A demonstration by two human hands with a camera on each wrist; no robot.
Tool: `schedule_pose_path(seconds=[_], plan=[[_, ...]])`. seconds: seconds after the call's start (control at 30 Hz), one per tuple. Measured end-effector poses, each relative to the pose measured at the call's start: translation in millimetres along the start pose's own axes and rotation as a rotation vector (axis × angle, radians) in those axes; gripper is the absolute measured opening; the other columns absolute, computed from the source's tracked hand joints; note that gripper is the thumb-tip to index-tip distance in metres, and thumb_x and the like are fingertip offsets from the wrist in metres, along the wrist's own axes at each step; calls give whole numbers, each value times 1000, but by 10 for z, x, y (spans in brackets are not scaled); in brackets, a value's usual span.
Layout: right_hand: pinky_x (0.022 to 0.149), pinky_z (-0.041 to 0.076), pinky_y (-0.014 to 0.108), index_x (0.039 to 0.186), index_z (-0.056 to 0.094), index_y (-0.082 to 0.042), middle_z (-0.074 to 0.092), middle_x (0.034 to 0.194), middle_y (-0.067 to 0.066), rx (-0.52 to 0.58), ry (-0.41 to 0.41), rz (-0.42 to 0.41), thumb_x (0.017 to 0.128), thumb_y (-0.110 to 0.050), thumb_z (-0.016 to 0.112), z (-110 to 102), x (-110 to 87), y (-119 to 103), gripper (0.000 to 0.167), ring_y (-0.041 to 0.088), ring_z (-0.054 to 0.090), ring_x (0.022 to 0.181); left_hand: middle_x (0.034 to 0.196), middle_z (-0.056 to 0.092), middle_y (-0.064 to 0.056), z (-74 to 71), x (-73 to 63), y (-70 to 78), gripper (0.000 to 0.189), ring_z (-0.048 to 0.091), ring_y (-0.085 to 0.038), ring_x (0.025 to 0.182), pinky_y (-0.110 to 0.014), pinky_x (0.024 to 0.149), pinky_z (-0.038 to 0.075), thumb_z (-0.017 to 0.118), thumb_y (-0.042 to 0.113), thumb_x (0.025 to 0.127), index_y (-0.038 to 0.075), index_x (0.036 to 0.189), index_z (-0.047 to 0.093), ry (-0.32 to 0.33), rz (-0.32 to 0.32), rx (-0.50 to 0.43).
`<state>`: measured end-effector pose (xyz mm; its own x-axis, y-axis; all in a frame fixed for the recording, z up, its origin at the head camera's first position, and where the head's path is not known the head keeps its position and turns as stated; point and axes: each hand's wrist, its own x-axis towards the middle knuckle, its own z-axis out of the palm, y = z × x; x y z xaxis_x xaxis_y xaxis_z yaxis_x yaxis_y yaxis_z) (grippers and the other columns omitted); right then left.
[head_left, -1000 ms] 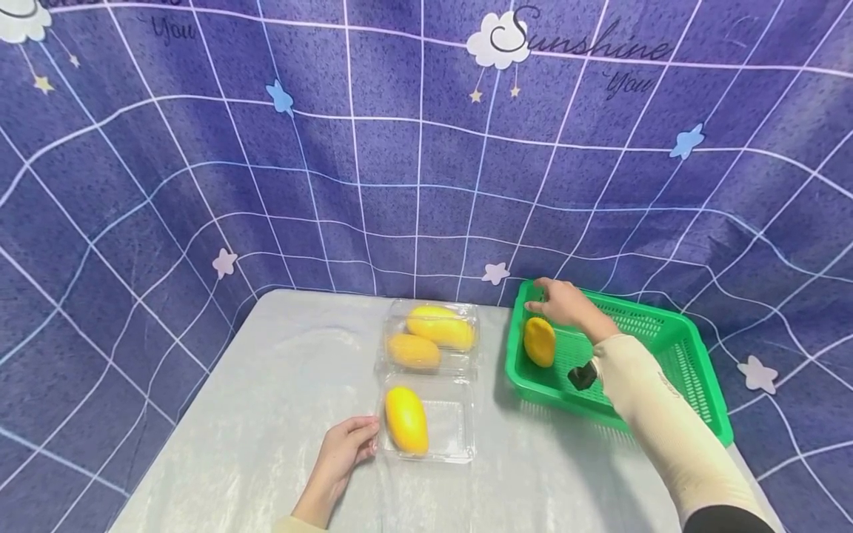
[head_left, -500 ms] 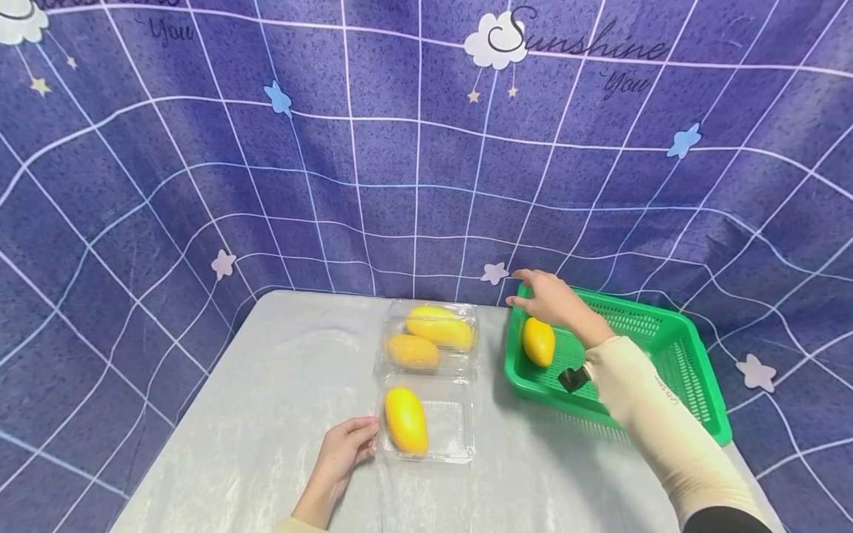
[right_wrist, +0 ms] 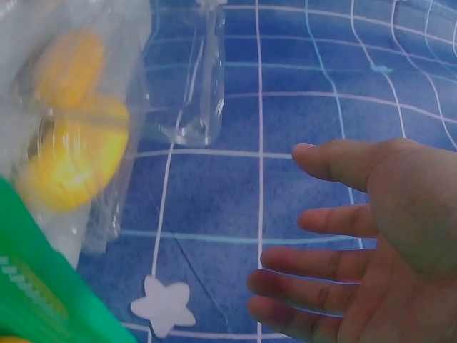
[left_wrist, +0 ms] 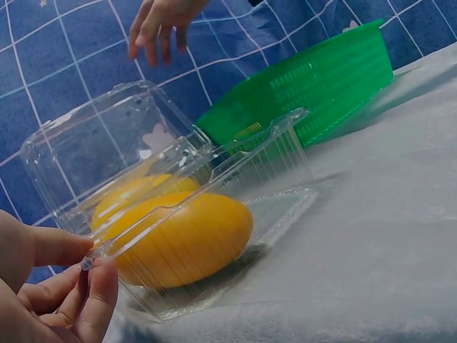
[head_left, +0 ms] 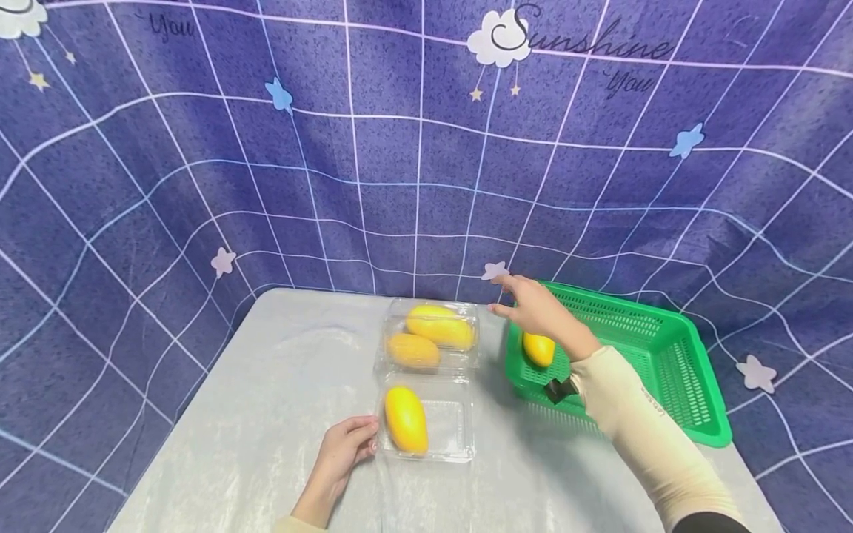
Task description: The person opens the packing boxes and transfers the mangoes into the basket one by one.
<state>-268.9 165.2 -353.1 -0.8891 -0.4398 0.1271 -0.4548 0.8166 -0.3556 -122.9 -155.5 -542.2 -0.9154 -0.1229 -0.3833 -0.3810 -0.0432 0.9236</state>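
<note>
My left hand (head_left: 343,451) pinches the left rim of a clear plastic clamshell box (head_left: 453,429), its thumb and fingertips on the edge in the left wrist view. One yellow mango (head_left: 406,420) lies in the left half of that box; the right half shows bare plastic. Behind it, more mangoes (head_left: 413,351) show through clear plastic (head_left: 393,314). My right hand (head_left: 540,307) hangs above the left side of a green basket (head_left: 680,355), fingers spread and holding nothing in the right wrist view (right_wrist: 385,243). Beneath it a mango (head_left: 538,352) lies in the basket, partly hidden.
The green basket stands at the right of the grey-covered table (head_left: 266,414). A blue gridded curtain (head_left: 373,163) hangs along the back and sides. Bare tabletop shows left of the box and between box and basket. A raised clear lid (left_wrist: 86,150) stands in the left wrist view.
My right hand has moved left from over the basket toward the clear boxes and now covers more of the mango there. The left hand keeps its place on the box rim.
</note>
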Motion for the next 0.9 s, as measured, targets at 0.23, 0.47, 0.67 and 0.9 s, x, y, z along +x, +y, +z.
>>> schedule_pose_path(seconds=[0.23, 0.47, 0.67, 0.9], plan=[[90, 54, 49, 133, 55, -3, 65, 119, 20, 24, 60, -45, 93, -31, 63, 158, -13, -144, 49, 35, 64, 106, 83, 61, -3, 3, 1, -1, 39, 57, -11, 69, -21, 60, 55, 65, 13, 91, -12, 120, 58, -6, 2, -19], [86, 55, 48, 130, 56, -3, 66, 118, 18, 55, 71, -89, 92, -30, 64, 296, -50, -289, 47, 33, 65, 101, 84, 62, -3, -5, -5, 3, 39, 57, -11, 69, -21, 60, 55, 65, 14, 92, -12, 121, 57, -5, -4, -18], [89, 54, 48, 134, 55, -5, 64, 121, 17, 50, 30, -61, 93, -35, 63, 430, -89, -378, 51, 31, 64, 104, 84, 62, -3, -3, -4, 0, 38, 58, -11, 69, -22, 61, 55, 64, 13, 92, -11, 120, 58, -1, -6, -20], [85, 53, 45, 128, 60, -5, 64, 117, 15, 83, 147, -39, 93, -35, 63, 536, -158, -472, 46, 30, 63, 101, 86, 63, -3, -6, 1, 1, 39, 58, -11, 71, -22, 62, 56, 64, 15, 92, -11, 121, 57, 2, -14, -13]])
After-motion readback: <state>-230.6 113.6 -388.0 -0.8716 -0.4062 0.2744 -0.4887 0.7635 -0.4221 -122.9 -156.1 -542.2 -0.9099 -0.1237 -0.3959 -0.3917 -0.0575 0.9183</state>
